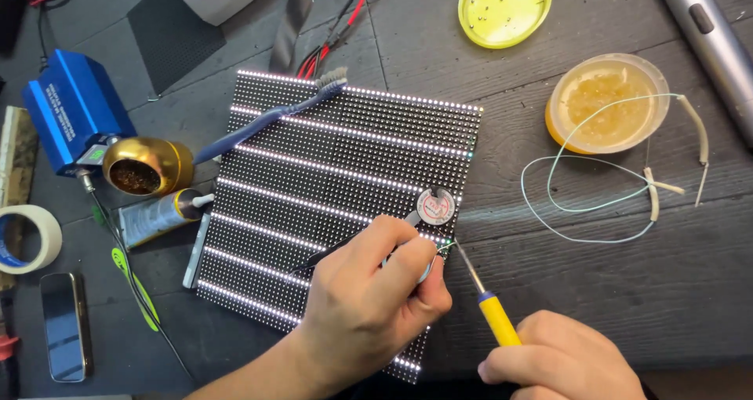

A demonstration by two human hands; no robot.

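The LED panel (337, 188), a dark square board with lit white rows, lies flat in the middle of the grey wooden desk (627, 290) and serves as the landmark here.

Far to the left of the panel sit a roll of tape (27, 238) and, below it, a phone (64, 326) lying face up. Nearer the panel's left edge stand a blue box (70, 106), a round gold pot (147, 165) and a small glue tube (161, 216) whose nozzle points at the panel. A blue toothbrush (271, 118) lies slanted across the panel's upper left corner, bristles up near the top edge.

Over the panel's lower right part, the left hand (372, 298) is closed around thin black tweezers (329, 252), their tip reaching to the panel's right edge. A small round tin (435, 206) rests on the panel just above that hand.

Just right of the panel's lower corner, the right hand (561, 365) grips the yellow handle of a soldering iron (486, 298), whose metal tip meets the panel's right edge beside the tweezers' tip. The two hands are near each other but not touching.

Further right of the panel lie a loop of pale wire (580, 204) and a clear tub of amber flux (608, 102). Above the panel's upper right corner sits a yellow lid (504, 8).
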